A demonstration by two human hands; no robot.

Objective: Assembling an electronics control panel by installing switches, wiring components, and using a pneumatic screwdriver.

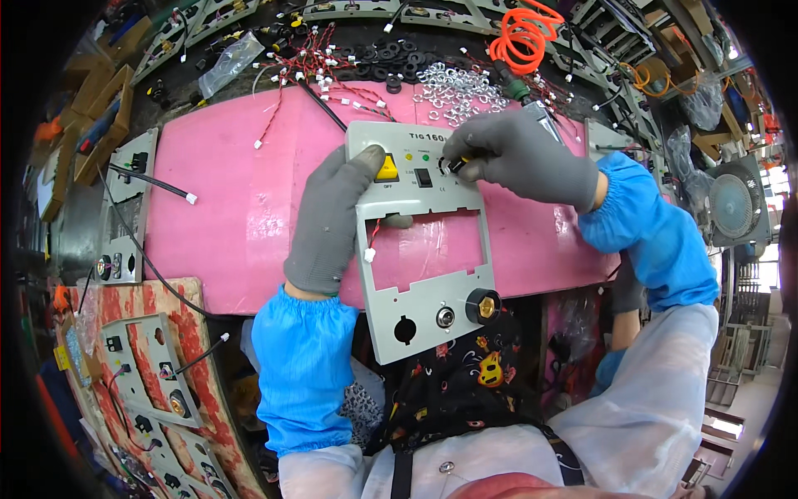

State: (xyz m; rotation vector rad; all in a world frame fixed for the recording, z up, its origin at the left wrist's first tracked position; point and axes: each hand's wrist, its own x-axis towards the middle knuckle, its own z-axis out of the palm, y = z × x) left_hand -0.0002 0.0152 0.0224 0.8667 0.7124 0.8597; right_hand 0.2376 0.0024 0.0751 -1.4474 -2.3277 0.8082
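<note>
While left hand (332, 218) presses grey panel (420, 241) flat-fingered, right hand (519, 158) pinches knob (455, 164).

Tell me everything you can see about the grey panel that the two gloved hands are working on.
The grey panel looks like painted sheet metal and lies flat on a pink foam board, its lower edge overhanging. It has a large rectangular cutout, a yellow switch, a black rocker switch, small indicator lights, and below a round hole, a small socket and a brass connector. The left hand presses its left side; the right hand pinches a knob near the top.
</note>
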